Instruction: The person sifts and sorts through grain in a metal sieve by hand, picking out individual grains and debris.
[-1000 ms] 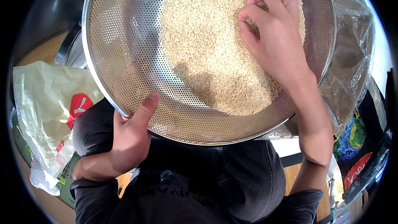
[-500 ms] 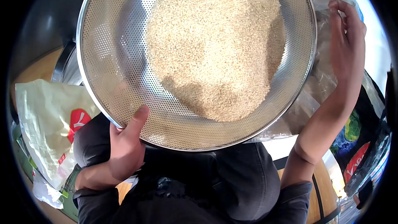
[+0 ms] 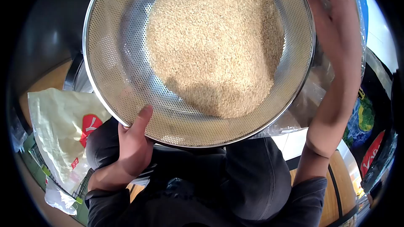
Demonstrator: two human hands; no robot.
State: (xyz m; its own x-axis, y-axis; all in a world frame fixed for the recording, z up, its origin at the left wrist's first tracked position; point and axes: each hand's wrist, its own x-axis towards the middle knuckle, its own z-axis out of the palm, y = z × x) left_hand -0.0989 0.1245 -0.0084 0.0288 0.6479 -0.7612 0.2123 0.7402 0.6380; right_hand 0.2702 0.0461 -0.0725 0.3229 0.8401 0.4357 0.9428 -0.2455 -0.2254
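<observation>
A wide, perforated metal sieve (image 3: 126, 75) tilts over my lap, its upper edge cut off by the view. Inside it lies a large mound of small, pale tan grains (image 3: 214, 46). My left hand (image 3: 135, 149) grips the near-left rim, thumb over the inside wall and the other fingers hidden underneath. At the upper right, my right hand (image 3: 336, 21) is against the outside of the rim, its fingers loosely bent and apart. Whether its fingertips press on the metal is hard to see.
A cream bag (image 3: 63, 130) with a red logo stands at the left. Clear plastic wrapping (image 3: 311, 88) lies beneath the sieve at the right. Beyond my right arm is a dark printed bag (image 3: 357, 117). Wooden boards (image 3: 343, 176) show at the lower right.
My right hand has moved left, from apart to up against the sieve's rim. The sieve has shifted slightly upward, with my left hand still holding it.
</observation>
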